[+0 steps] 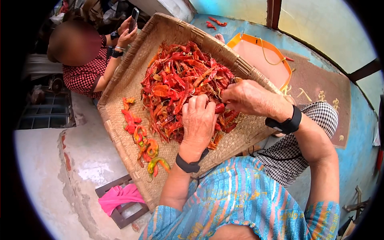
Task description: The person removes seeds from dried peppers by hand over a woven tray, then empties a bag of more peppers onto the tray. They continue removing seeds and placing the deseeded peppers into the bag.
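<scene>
A heap of dried red chili peppers (176, 76) fills the middle of a shallow woven basket (116, 90). At the near side of the heap, my left hand (199, 120) has its fingers curled down among the peppers, closed on a chili. To its right, my right hand (248, 98) is pinched together at the heap's edge. A shiny dark red chili (220, 108) shows between the two hands, touching the fingertips. What exactly lies inside the pinch is partly hidden by the fingers. Along the basket's left side lies a separate row of fresher, curled red and green-yellow peppers (152, 150).
Across the basket's left edge, another person (86, 66) holds a phone (133, 21). An orange-rimmed bag (262, 56) with a cord handle stands beyond the basket, near a brown doormat (320, 82). Pink cloth (120, 198) lies on a wooden stool (124, 218) at lower left.
</scene>
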A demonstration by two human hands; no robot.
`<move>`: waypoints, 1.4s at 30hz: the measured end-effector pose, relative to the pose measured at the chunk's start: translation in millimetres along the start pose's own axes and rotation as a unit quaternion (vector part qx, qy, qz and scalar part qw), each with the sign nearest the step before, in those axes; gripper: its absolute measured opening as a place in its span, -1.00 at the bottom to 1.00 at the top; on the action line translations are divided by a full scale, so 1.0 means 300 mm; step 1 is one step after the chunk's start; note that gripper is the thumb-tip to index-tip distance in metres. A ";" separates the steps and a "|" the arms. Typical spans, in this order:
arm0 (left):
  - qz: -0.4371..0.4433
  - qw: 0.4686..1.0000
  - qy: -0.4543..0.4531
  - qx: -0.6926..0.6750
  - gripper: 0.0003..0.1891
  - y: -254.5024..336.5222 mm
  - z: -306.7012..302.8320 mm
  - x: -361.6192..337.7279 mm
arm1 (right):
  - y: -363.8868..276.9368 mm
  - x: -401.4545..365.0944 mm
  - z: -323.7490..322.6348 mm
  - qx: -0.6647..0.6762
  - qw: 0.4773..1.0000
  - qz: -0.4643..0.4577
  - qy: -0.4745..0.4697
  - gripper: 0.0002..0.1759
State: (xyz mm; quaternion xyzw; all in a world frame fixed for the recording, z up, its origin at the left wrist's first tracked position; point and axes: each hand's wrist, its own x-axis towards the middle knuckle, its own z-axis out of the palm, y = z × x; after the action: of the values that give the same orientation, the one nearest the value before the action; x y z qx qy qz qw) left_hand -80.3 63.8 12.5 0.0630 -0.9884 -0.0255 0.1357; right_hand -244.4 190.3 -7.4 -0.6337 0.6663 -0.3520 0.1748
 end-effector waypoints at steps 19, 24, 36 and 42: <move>-0.068 0.992 0.106 -0.029 -0.82 -0.123 -0.037 -0.030 | 0.034 -0.015 -0.094 -0.213 0.967 -0.022 0.140 -0.88; -0.135 0.981 0.083 -0.108 -0.83 -0.138 -0.046 -0.043 | 0.083 -0.036 -0.198 -0.244 0.928 0.081 0.269 -0.89; -0.153 0.929 0.127 -0.312 -0.80 -0.014 -0.054 -0.003 | -0.018 -0.012 -0.012 0.168 0.977 -0.016 0.128 -0.64; -0.135 0.933 0.102 -0.318 -0.79 0.041 -0.031 0.006 | -0.048 0.002 0.048 0.367 0.918 0.081 0.128 -0.72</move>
State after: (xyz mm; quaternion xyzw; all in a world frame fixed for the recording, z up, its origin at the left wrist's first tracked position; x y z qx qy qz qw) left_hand -80.8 75.4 22.8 0.1520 -0.8914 -0.3504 0.2441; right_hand -224.3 186.9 -7.4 -0.4180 0.5563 -0.6346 0.3361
